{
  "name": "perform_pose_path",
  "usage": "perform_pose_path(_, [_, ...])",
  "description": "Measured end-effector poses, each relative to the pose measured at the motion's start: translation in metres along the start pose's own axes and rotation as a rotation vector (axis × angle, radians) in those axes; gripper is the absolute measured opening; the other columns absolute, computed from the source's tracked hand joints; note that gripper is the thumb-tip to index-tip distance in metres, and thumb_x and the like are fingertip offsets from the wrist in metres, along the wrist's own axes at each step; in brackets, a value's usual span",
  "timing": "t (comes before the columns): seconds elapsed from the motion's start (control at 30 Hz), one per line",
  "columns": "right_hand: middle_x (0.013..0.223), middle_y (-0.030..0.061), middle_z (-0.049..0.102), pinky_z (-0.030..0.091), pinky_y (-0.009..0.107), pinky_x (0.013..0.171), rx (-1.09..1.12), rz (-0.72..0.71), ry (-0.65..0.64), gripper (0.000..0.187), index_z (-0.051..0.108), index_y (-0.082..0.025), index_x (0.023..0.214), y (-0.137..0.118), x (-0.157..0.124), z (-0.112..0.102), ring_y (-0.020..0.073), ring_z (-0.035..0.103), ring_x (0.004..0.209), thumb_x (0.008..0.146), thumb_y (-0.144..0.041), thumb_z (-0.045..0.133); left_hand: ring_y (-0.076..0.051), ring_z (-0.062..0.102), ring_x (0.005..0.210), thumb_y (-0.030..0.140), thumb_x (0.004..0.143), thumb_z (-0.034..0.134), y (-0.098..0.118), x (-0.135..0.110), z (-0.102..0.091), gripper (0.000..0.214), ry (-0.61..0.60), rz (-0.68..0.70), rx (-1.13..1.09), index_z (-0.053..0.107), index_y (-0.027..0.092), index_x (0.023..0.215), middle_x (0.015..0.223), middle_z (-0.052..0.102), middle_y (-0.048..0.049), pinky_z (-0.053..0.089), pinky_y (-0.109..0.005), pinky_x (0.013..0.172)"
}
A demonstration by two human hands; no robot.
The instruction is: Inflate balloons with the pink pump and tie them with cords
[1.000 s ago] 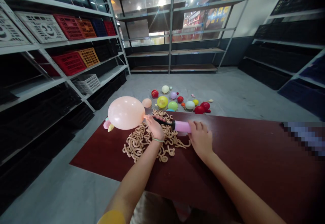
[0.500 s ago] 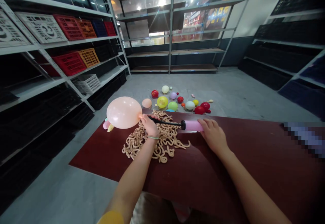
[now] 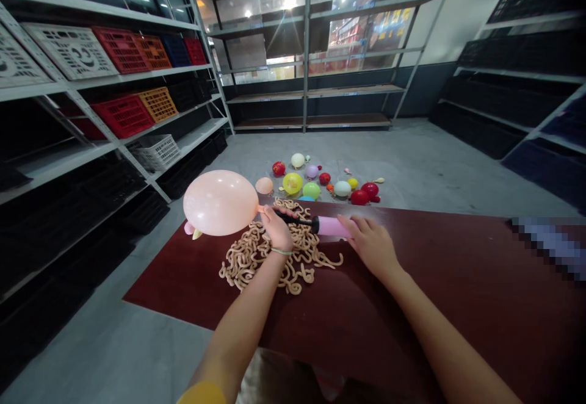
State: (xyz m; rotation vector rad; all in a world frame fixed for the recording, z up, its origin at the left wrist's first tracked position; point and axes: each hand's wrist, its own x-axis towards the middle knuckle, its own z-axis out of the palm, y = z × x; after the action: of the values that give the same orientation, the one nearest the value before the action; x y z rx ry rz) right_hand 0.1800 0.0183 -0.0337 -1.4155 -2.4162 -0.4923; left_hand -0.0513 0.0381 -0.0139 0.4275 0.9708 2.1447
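Observation:
My left hand [image 3: 276,228] is closed around the neck of a pale peach balloon [image 3: 220,202] and the black nozzle end of a hand pump. The balloon is inflated and sticks out left over the table's edge. My right hand [image 3: 370,243] grips the pump's pink handle [image 3: 332,227], pushed in close to the black barrel. Both hands rest over a heap of limp tan balloons [image 3: 274,254] on the dark red table [image 3: 412,306].
Several inflated balloons of mixed colours [image 3: 320,181] lie on the grey floor beyond the table. Metal shelves with red, orange and white crates [image 3: 123,108] line the left side; dark shelving stands right and at the back. A blurred patch [image 3: 549,245] sits at the table's right edge.
My right hand pulled the pink handle out to the right, then pushed it back in toward my left hand. The peach balloon has grown a little larger.

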Motion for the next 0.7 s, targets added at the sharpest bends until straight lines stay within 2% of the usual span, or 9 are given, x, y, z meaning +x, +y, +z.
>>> perform_pose_path(0.1, [0.128,0.0085,0.06,0.04,0.036,0.085,-0.053,0.096,0.005,0.047,0.05,-0.026,0.137,0.018,-0.004,0.007,0.0251,0.048,0.116,0.091,-0.021,0.055,-0.012,0.048,0.048,0.039,0.095,0.041,0.006,0.009,-0.003,0.022,0.037,0.034,-0.01,0.037,0.023,0.08,0.059,0.045,0.0057,0.046,-0.028,0.051])
perform_pose_path(0.17, [0.129,0.0099,0.06,0.04,0.037,0.086,-0.073,0.153,-0.013,0.043,0.051,-0.023,0.135,0.016,-0.005,0.007,0.0258,0.048,0.117,0.091,-0.02,0.053,-0.011,0.048,0.048,0.039,0.094,0.041,0.009,0.012,-0.005,0.022,0.059,0.052,-0.002,0.037,0.022,0.081,0.059,0.044,0.0064,0.046,-0.028,0.05])
perform_pose_path(0.3, [0.129,0.0133,0.059,0.042,0.037,0.077,-0.088,0.259,-0.086,0.039,0.052,-0.021,0.133,-0.018,-0.002,-0.004,0.0296,0.047,0.118,0.094,-0.02,0.047,-0.01,0.046,0.046,0.038,0.094,0.041,0.008,0.007,-0.007,0.021,0.094,0.089,0.013,0.037,0.022,0.081,0.059,0.042,0.0072,0.043,-0.025,0.048])
perform_pose_path(0.4, [0.13,0.0124,0.059,0.043,0.037,0.076,-0.029,0.252,-0.148,0.044,0.049,-0.024,0.137,-0.047,0.002,-0.014,0.0295,0.049,0.115,0.093,-0.018,0.049,-0.009,0.045,0.045,0.041,0.093,0.043,0.0,-0.004,-0.004,0.024,0.065,0.063,0.026,0.038,0.022,0.08,0.059,0.043,0.0069,0.042,-0.025,0.046])
perform_pose_path(0.47, [0.13,0.0117,0.059,0.043,0.035,0.075,0.03,0.22,-0.157,0.049,0.045,-0.025,0.141,-0.056,0.003,-0.016,0.0283,0.051,0.112,0.092,-0.019,0.05,-0.009,0.047,0.045,0.045,0.093,0.044,-0.005,-0.012,0.0,0.026,0.019,0.035,0.033,0.038,0.022,0.08,0.059,0.044,0.0067,0.043,-0.025,0.046])
perform_pose_path(0.57, [0.13,0.0104,0.059,0.045,0.035,0.079,0.094,0.125,-0.119,0.051,0.043,-0.024,0.143,-0.047,0.003,-0.009,0.0262,0.052,0.11,0.092,-0.02,0.05,-0.01,0.048,0.046,0.049,0.092,0.046,-0.009,-0.016,0.004,0.03,-0.054,0.014,0.025,0.039,0.022,0.081,0.059,0.045,0.0067,0.045,-0.026,0.046])
perform_pose_path(0.7, [0.13,0.0095,0.059,0.045,0.036,0.086,0.093,0.057,-0.023,0.049,0.047,-0.023,0.139,-0.008,-0.001,0.007,0.0262,0.051,0.113,0.091,-0.019,0.05,-0.01,0.049,0.047,0.049,0.092,0.046,-0.007,-0.005,0.003,0.029,-0.045,0.014,-0.001,0.038,0.023,0.082,0.059,0.045,0.0068,0.047,-0.027,0.048])
